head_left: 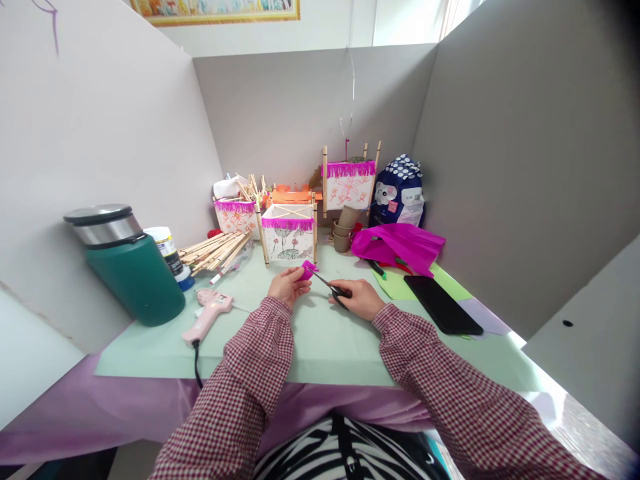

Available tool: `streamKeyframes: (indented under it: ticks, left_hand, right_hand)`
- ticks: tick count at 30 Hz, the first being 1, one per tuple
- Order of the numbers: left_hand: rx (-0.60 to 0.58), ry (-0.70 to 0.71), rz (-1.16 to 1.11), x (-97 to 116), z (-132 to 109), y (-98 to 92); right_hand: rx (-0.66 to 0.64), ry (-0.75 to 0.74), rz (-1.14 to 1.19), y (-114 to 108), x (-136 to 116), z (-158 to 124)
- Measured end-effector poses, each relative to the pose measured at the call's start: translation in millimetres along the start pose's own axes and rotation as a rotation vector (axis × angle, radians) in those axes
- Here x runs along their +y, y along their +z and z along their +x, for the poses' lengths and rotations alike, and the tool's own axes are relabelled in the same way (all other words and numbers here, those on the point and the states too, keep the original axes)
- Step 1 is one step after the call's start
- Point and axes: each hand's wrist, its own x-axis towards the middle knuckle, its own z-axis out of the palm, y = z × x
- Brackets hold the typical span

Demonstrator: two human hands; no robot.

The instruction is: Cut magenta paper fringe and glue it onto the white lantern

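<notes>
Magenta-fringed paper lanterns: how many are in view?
3: the front lantern just beyond the left hand, the left lantern behind the wooden sticks, and the right lantern at the back beside the dark-blue bag. Others may be hidden behind these.

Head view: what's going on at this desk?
Someone is pinching a small piece of magenta paper in the left grip and holding black scissors in the right grip, blades right at the paper. Whether they are cutting into it is too small to tell. Just beyond stands a fringed, drawn-on box; a larger magenta sheet lies to the right, a pink glue gun to the left.
</notes>
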Motion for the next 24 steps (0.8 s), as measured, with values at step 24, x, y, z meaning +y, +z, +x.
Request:
streamKeyframes:
  ticks: [24]
  left_hand:
    - [-0.002, -0.011, -0.015, 1.5, -0.6, 0.8]
  right_hand:
    - [-0.017, -0.013, 0.011, -4.9, -7.0, -1.1]
